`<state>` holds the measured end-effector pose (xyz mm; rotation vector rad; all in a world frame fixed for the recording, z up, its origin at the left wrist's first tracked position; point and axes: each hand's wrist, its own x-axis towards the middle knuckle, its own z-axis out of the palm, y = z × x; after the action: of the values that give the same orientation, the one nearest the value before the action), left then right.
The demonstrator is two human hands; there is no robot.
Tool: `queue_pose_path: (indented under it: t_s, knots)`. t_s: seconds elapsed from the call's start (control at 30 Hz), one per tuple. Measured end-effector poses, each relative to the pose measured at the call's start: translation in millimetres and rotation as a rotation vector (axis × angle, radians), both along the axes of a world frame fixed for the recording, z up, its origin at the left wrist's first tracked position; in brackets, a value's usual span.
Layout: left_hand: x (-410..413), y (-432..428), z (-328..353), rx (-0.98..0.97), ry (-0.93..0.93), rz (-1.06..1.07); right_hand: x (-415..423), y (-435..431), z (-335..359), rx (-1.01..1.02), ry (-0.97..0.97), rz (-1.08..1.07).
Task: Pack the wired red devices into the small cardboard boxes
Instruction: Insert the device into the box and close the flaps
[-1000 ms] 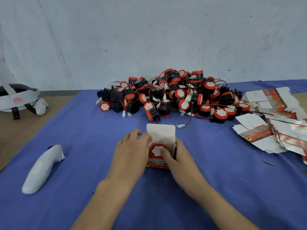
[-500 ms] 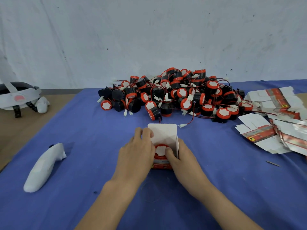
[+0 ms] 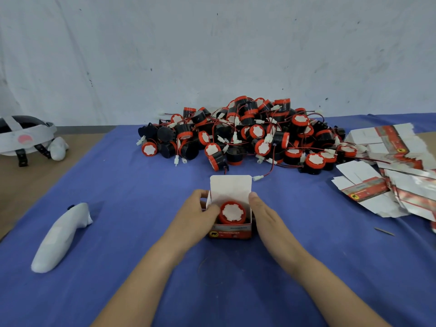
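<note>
One red device (image 3: 232, 212) sits face-up inside a small cardboard box (image 3: 230, 232) on a blue cloth (image 3: 118, 232), with the lid flap (image 3: 230, 187) upright behind it. The left hand (image 3: 195, 215) grips the box's left wall with curled fingers. The right hand (image 3: 266, 215) lies straight-fingered against the right wall. The wire is hidden, probably tucked beneath. It would be best to steady both walls, then fold the lid down squarely.

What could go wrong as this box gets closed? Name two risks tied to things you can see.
1. The device seems to stand above the front wall of the box, so the upright flap may not fold shut, or may crease.
2. The left hand grips one side and the right hand rests flat against the other; a hard push could crush the box.
</note>
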<state>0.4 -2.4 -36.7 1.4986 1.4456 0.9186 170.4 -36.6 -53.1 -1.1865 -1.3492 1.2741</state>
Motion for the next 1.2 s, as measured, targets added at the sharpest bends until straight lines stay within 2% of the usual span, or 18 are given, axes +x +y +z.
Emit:
queue_pose_path:
  t_s: [0.13,0.23,0.37,0.5,0.73,0.9,1.07,1.2]
  knots:
    - [-8,0,15,-0.211,-0.313,-0.104,5,5,4,0.025,-0.019,-0.021]
    - [-11,-3,11,-0.212,-0.367,-0.119,5,9,1,0.042,-0.037,-0.045]
    - [-6,-2,0,-0.144,-0.284,-0.074,3,11,-9,0.032,-0.035,-0.043]
    - [0,-2,-7,-0.03,-0.1,-0.134,4,12,-10,0.021,-0.002,-0.026]
    - [9,-7,-17,0.249,-0.078,-0.065,6,10,-11,0.148,-0.005,-0.146]
    - [4,-11,-23,0.471,0.221,-0.119,20,8,-14,0.215,-0.251,-0.057]
    - [-10,-6,-25,0.407,0.314,-0.211,42,0,-17,0.203,-0.424,0.176]
    - [-25,-7,-24,0.439,0.368,-0.33,46,-5,-17,0.239,-0.533,0.232]
